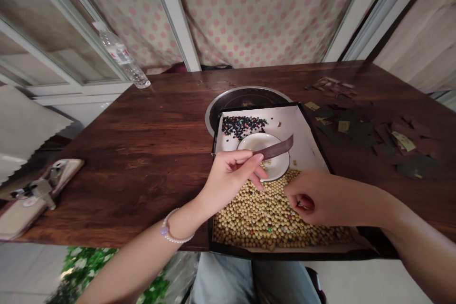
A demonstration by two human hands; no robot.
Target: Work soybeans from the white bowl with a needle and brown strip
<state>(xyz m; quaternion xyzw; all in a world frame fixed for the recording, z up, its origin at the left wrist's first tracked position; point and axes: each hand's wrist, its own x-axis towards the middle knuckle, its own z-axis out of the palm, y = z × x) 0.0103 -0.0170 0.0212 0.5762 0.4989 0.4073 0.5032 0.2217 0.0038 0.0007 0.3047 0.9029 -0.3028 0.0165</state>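
My left hand (230, 173) pinches a dark brown strip (277, 148) between thumb and fingers, its free end curving up to the right. It hovers over the near edge of a white bowl (256, 141), where a few pale beads lie. My right hand (318, 197) is curled closed just above the pale beads (245, 213) that fill the near half of a shallow black-edged tray (304, 128). Its fingertips are hidden, so whatever they grip does not show. Small dark beads (242, 126) with some coloured ones sit in the tray's far left corner.
Under the tray's far end is a round dark pan (249, 89). Brown scraps (422, 137) with yellowish labels spread across the wooden table (153, 152) at right. A water bottle (124, 59) stands back left; keys (41, 190) lie near the left edge.
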